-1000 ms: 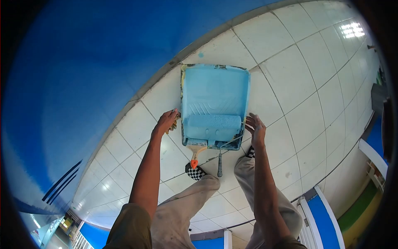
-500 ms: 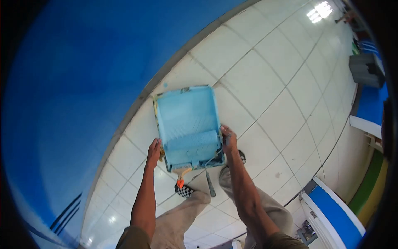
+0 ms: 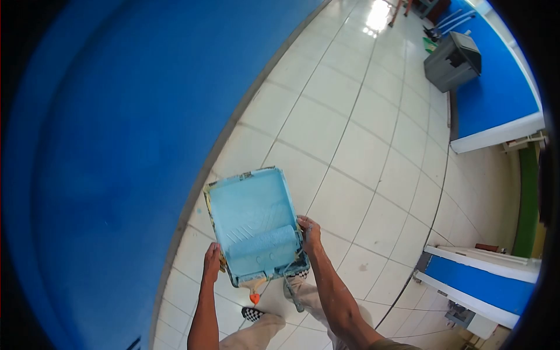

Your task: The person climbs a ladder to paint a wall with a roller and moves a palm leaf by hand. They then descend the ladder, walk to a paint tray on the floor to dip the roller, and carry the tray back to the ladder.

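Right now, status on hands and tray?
Left hand and right hand grip the paint tray sides. Roller lies inside. Blue wall close left.

glossy glazed floor tiles (image 3: 344,134), a paint-coated plastic tray (image 3: 248,204), a fuzzy wet roller (image 3: 262,248).

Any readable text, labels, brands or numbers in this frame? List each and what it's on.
None can be read.
Paint tray, held by the left hand and right hand: no lettering shows, only blue paint.
Roller in the tray: no marking shows.
Blue wall: bare.
Grey bin far off: too small to tell if it bears any label.
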`<state>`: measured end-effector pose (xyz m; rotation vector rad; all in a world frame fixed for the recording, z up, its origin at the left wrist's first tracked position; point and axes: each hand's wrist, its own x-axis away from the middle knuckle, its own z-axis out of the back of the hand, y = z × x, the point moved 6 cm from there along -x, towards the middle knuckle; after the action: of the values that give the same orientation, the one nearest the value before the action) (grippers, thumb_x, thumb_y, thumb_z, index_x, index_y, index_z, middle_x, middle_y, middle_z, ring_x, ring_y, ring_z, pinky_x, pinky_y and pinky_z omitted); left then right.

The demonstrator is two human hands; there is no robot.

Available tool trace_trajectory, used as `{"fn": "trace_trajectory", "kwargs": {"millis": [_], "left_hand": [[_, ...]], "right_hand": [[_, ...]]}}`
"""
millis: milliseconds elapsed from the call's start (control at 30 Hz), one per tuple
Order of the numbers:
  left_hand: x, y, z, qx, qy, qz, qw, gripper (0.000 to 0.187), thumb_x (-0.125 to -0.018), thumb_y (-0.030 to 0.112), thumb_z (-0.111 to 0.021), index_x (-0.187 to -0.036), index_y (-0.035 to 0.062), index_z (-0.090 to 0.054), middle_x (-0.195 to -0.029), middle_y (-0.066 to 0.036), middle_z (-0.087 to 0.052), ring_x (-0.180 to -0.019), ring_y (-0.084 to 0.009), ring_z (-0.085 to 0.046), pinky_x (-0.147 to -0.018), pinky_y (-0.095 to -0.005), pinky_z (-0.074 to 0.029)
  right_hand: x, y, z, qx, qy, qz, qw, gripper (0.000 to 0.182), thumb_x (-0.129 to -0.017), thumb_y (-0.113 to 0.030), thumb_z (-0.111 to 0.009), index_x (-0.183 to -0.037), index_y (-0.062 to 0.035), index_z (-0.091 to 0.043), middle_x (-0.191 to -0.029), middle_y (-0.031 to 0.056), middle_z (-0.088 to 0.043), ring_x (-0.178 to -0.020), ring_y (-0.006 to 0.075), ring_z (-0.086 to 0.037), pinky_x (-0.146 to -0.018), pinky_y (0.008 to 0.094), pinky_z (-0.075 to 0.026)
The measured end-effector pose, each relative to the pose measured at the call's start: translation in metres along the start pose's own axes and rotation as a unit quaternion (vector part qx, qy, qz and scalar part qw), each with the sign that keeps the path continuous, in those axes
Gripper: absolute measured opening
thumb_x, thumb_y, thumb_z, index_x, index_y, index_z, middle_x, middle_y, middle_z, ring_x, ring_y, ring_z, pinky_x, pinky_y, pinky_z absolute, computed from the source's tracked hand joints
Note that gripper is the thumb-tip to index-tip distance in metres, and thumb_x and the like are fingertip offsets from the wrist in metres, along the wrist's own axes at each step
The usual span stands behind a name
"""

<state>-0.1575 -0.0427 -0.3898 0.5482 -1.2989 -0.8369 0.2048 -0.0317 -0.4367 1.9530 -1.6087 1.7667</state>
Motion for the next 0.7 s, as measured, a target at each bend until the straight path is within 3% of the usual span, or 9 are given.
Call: {"fn": "trace_trajectory", "kwargs": {"millis": [100,167,233,300,333,433,533,567,700], "left_hand": [[0.001,0.066,-0.009,-0.010,-0.041,-0.002,0.999,0.033,-0.106,0.032,-0.043,-0.091,0.0039,-0.050,-0.079,-0.004,-0.040,-0.076,-0.0151,-0.038,-0.072,-0.0310,-0.037],[0.003,0.098,-0.009,-0.066,0.008,-0.031,0.997,0.036,-0.106,0.034,-0.044,-0.099,0.0003,-0.055,-0.090,-0.007,-0.056,-0.088,-0.0150,-0.050,-0.084,-0.0293,-0.041],[0.014,0.181,-0.034,0.006,-0.035,0.017,0.999,0.035,-0.105,0.034,-0.047,-0.104,0.0009,-0.057,-0.096,-0.007,-0.060,-0.095,-0.0135,-0.054,-0.088,-0.0286,-0.043],[0.007,0.239,-0.058,0.113,-0.052,0.061,0.990,0.027,-0.104,0.031,-0.051,-0.100,0.0048,-0.057,-0.094,-0.003,-0.058,-0.094,-0.0107,-0.053,-0.086,-0.0290,-0.043],[-0.012,0.231,-0.067,0.157,-0.071,0.088,0.981,0.019,-0.103,0.027,-0.054,-0.097,0.0085,-0.056,-0.089,0.000,-0.057,-0.087,-0.0086,-0.055,-0.078,-0.0276,-0.046],[-0.026,0.326,-0.101,0.249,-0.099,0.112,0.957,0.018,-0.103,0.026,-0.053,-0.099,0.0080,-0.055,-0.085,-0.002,-0.062,-0.073,-0.0123,-0.063,-0.065,-0.0310,-0.053],[-0.040,0.414,-0.135,0.326,-0.123,0.099,0.932,0.020,-0.103,0.026,-0.053,-0.104,0.0065,-0.056,-0.093,-0.005,-0.067,-0.078,-0.0152,-0.067,-0.069,-0.0342,-0.057],[0.003,0.434,-0.138,0.324,-0.097,0.111,0.935,0.020,-0.103,0.026,-0.053,-0.104,0.0065,-0.056,-0.093,-0.005,-0.067,-0.078,-0.0152,-0.067,-0.069,-0.0342,-0.057],[-0.036,0.498,-0.184,0.391,-0.172,0.076,0.901,0.023,-0.103,0.026,-0.053,-0.112,0.0051,-0.057,-0.100,-0.008,-0.069,-0.084,-0.0173,-0.069,-0.074,-0.0339,-0.058]], "right_hand": [[0.020,-0.061,-0.021,-0.011,0.015,-0.001,1.000,0.025,-0.092,-0.008,-0.060,-0.111,0.0080,-0.065,-0.093,0.0125,-0.070,-0.081,0.0218,-0.066,-0.079,0.0335,-0.054],[0.042,-0.115,-0.034,-0.011,0.043,-0.007,0.999,0.023,-0.091,-0.006,-0.061,-0.108,0.0078,-0.066,-0.092,0.0118,-0.070,-0.080,0.0211,-0.066,-0.077,0.0333,-0.054],[0.050,-0.169,-0.040,-0.026,0.046,0.002,0.999,0.022,-0.091,-0.006,-0.062,-0.107,0.0077,-0.067,-0.091,0.0114,-0.070,-0.079,0.0207,-0.065,-0.076,0.0329,-0.054],[0.051,-0.224,-0.051,-0.038,0.053,0.010,0.998,0.021,-0.090,-0.005,-0.063,-0.106,0.0076,-0.068,-0.090,0.0111,-0.070,-0.079,0.0204,-0.065,-0.075,0.0326,-0.054],[0.044,-0.234,-0.049,-0.027,0.081,0.008,0.996,0.020,-0.090,-0.005,-0.063,-0.105,0.0074,-0.068,-0.088,0.0107,-0.069,-0.077,0.0203,-0.065,-0.074,0.0323,-0.054],[0.060,-0.352,-0.085,-0.015,0.108,0.021,0.994,0.019,-0.089,-0.004,-0.064,-0.104,0.0073,-0.069,-0.086,0.0109,-0.069,-0.076,0.0206,-0.065,-0.072,0.0327,-0.055],[0.057,-0.452,-0.109,-0.005,0.124,0.030,0.992,0.019,-0.088,-0.003,-0.064,-0.103,0.0074,-0.069,-0.086,0.0121,-0.070,-0.075,0.0215,-0.065,-0.071,0.0339,-0.055],[0.082,-0.469,-0.099,-0.001,0.130,-0.003,0.992,0.019,-0.088,-0.003,-0.064,-0.103,0.0075,-0.069,-0.086,0.0129,-0.070,-0.075,0.0219,-0.066,-0.070,0.0346,-0.055],[0.064,-0.562,-0.116,-0.025,0.099,0.054,0.993,0.019,-0.088,-0.001,-0.063,-0.103,0.0094,-0.069,-0.085,0.0148,-0.070,-0.072,0.0240,-0.066,-0.070,0.0368,-0.055]]}}
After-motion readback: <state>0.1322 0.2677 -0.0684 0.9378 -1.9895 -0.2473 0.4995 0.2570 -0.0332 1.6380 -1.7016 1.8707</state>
